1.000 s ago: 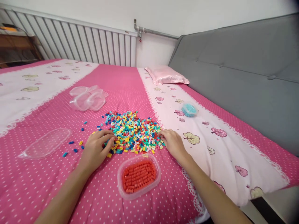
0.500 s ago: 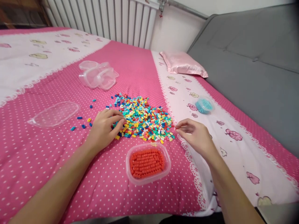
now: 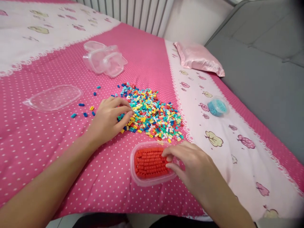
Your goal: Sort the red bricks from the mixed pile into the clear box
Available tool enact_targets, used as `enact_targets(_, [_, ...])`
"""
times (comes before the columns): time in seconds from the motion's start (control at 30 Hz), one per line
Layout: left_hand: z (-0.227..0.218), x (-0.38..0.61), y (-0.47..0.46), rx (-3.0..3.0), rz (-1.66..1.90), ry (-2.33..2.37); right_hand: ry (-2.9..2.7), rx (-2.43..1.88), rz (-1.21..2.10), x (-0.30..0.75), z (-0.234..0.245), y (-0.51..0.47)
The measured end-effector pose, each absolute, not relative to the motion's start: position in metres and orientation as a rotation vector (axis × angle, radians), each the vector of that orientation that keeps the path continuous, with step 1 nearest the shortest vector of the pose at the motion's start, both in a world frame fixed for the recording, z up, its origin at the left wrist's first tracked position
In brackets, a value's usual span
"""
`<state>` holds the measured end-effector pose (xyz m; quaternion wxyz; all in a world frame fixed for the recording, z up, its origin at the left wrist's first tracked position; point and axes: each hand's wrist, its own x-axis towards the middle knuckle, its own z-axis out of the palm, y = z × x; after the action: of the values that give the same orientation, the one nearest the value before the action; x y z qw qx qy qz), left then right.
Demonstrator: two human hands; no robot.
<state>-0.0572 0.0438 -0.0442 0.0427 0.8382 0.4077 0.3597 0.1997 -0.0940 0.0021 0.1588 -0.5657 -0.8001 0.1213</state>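
- The pile point(image 3: 152, 118) of small bricks lies on the bed point(image 3: 99, 183), spread low, probably so that the colours are easier to see.
- The left hand point(image 3: 106, 117) rests at the left side of the pile. Its fingers point(image 3: 120, 102) are loosely curved over the bricks, not clenched; whether they grasp one, I cannot tell.
- The right hand point(image 3: 190, 161) is over the right end of the tub point(image 3: 147, 182). Its thumb and index finger are near each other, at the red bricks point(image 3: 149, 163). The tips hide what may be between them, so I cannot tell if a brick is grasped.
- The tub stands in front of the pile, between the two forearms. This place seems good for a short reach of the hand.
- The red bricks are laid inside in tight rows, perhaps because this order saves room.
- A clear lid point(image 3: 55, 98) lies at the left, and clear boxes point(image 3: 104, 60) lie heaped farther away; I suppose they are there to leave space for the hands.
- A blue box point(image 3: 217, 107) is at the right, apart from the pile, maybe so that nothing mixes.
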Motion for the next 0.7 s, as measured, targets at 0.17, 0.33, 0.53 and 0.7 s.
enact_targets(0.17, [-0.0441, -0.0564, 0.0432, 2.577, 1.116, 1.249, -2.33, -1.777, 0.31, 0.1929, 0.0008, -0.0939])
enact_targets(0.33, [-0.0442, -0.0573, 0.0431, 2.586, 1.137, 1.246, -2.331, -1.791, 0.386, 0.1928, -0.0027, -0.0892])
enact_targets(0.53, [-0.0435, -0.0578, 0.0418, 2.574, 1.113, 1.252, -2.276, -1.809, 0.482, 0.1931, -0.0029, -0.0878])
enact_targets(0.7, [-0.0439, -0.0579, 0.0412, 2.604, 1.162, 1.233, -2.273, -1.784, 0.528, 0.1954, -0.0022, -0.0884])
